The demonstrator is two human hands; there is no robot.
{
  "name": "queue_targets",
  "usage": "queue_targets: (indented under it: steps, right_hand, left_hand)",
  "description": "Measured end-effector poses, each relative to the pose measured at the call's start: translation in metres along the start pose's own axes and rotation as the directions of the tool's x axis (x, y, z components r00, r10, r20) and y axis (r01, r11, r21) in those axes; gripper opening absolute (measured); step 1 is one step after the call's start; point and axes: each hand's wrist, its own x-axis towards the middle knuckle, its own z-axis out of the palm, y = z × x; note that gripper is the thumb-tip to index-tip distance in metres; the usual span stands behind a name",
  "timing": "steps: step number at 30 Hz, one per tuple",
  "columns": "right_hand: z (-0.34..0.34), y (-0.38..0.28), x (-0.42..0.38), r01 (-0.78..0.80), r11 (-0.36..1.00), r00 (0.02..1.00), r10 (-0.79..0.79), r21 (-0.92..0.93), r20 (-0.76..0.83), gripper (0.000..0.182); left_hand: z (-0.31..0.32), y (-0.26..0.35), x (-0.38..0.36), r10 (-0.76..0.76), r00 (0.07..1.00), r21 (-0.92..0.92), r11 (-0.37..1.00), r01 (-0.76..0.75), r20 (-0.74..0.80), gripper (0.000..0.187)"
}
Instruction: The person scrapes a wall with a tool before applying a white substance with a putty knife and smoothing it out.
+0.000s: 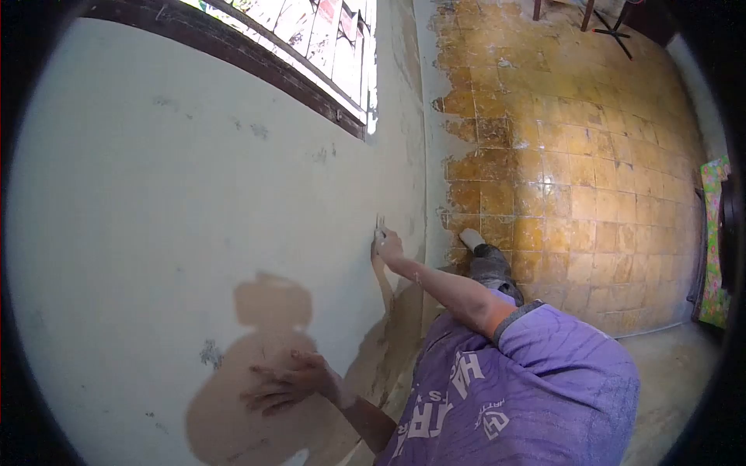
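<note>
My right hand (388, 245) is closed against the pale wall (155, 210), near the corner where it meets the floor. Its fingers wrap round what looks like a small scraper (380, 223), whose edge touches the wall; most of the tool is hidden by the hand. Lower in the view, my left hand (294, 382) is spread out at the wall with nothing in it. Its fingers point left, over the shadow of my head and body. Dark scuffs and patches mark the wall around both hands.
A barred window (311, 39) with a dark sill is at the top. Yellow-brown floor tiles (575, 186) lie to the right, with a rough grey strip (437, 171) along the wall. My foot (470, 238) stands beside it. Furniture legs (614, 33) show at the far end, and a green patterned cloth (712, 256) at right.
</note>
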Motion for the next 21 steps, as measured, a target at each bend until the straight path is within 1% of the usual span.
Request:
queue_targets:
  steps: [1, 3, 4, 5, 6, 7, 8, 9, 10, 11, 12, 14, 16, 18, 19, 20, 21]
  right_hand:
    - [0.002, -0.004, 0.006, -0.006, 0.996, 0.999, 0.002, 0.091, 0.049, 0.032]
    - [-0.001, -0.048, 0.007, -0.032, 0.965, 0.989, -0.007, 0.260, 0.149, 0.033]
    - [-0.002, -0.076, -0.010, 0.241, 0.958, 0.970, -0.245, 0.154, 0.005, 0.031]
    - [-0.005, -0.110, -0.031, 0.485, 0.875, 0.870, -0.481, 0.010, -0.105, 0.029]
    - [-0.010, -0.144, -0.059, 0.679, 0.718, 0.734, -0.659, 0.152, -0.165, 0.029]
    - [-0.018, -0.171, -0.088, 0.819, 0.503, 0.566, -0.785, 0.275, -0.252, 0.031]
    - [-0.029, -0.189, -0.112, 0.727, 0.618, 0.668, -0.738, 0.298, -0.097, 0.033]
    - [-0.038, -0.205, -0.132, 0.622, 0.724, 0.745, -0.665, 0.300, 0.060, 0.036]
    - [-0.040, -0.211, -0.144, 0.506, 0.815, 0.795, -0.567, 0.282, 0.214, 0.040]
    - [-0.031, -0.188, -0.130, 0.613, 0.744, 0.728, -0.662, 0.265, 0.176, 0.042]
    - [-0.020, -0.151, -0.106, 0.712, 0.659, 0.646, -0.750, 0.244, 0.140, 0.044]
    - [-0.007, -0.078, -0.062, 0.617, 0.783, 0.780, -0.597, -0.076, 0.188, 0.050]
    - [0.002, 0.001, -0.026, 0.532, 0.839, 0.843, -0.537, -0.112, -0.019, 0.039]
    - [0.000, 0.019, -0.009, 0.276, 0.961, 0.961, -0.276, -0.007, 0.013, 0.035]
    - [-0.007, 0.005, -0.011, 0.133, 0.990, 0.990, -0.134, 0.041, 0.041, 0.034]
    - [-0.005, -0.012, -0.012, 0.079, 0.964, 0.993, -0.098, 0.253, 0.061, 0.036]
    - [0.001, -0.032, -0.010, 0.015, 0.895, 0.994, -0.062, 0.446, 0.092, 0.037]
  left_hand:
    - [0.001, -0.002, -0.002, 0.004, 1.000, 0.011, 1.000, -0.004, 0.011, 0.073]
    - [0.000, -0.002, -0.003, -0.004, 0.999, 0.024, 1.000, 0.003, 0.046, 0.073]
    - [-0.003, -0.001, -0.003, -0.013, 0.997, 0.028, 1.000, 0.011, 0.072, 0.072]
    - [-0.005, 0.000, -0.004, -0.023, 0.995, 0.033, 0.999, 0.019, 0.098, 0.072]
    - [-0.006, 0.000, -0.004, -0.015, 0.994, 0.032, 0.999, 0.011, 0.106, 0.073]
    - [-0.006, -0.002, -0.004, -0.004, 0.993, 0.034, 0.999, 0.000, 0.114, 0.073]
    - [-0.006, -0.003, -0.005, 0.009, 0.993, 0.035, 0.999, -0.013, 0.120, 0.073]
    - [-0.006, -0.001, -0.005, 0.004, 0.993, 0.021, 1.000, -0.007, 0.121, 0.074]
    - [-0.005, -0.002, -0.004, 0.003, 0.993, 0.007, 1.000, -0.003, 0.117, 0.075]
    - [-0.005, -0.002, -0.003, 0.001, 0.994, -0.006, 1.000, 0.000, 0.112, 0.076]
    - [-0.004, 0.000, -0.002, -0.005, 0.993, -0.013, 1.000, 0.006, 0.114, 0.076]
    - [-0.006, 0.002, -0.005, -0.005, 0.994, -0.025, 1.000, 0.008, 0.113, 0.075]
    - [-0.009, 0.002, -0.010, -0.004, 0.993, -0.042, 0.999, 0.009, 0.117, 0.074]
    - [-0.008, 0.005, -0.011, -0.003, 0.994, -0.053, 0.999, 0.008, 0.106, 0.074]
    - [-0.007, 0.005, -0.011, -0.002, 0.996, -0.055, 0.998, 0.007, 0.095, 0.073]
    - [-0.005, 0.004, -0.010, 0.003, 0.996, -0.058, 0.998, 0.003, 0.087, 0.073]
    - [-0.004, 0.001, -0.012, 0.005, 0.997, -0.059, 0.998, 0.000, 0.081, 0.073]
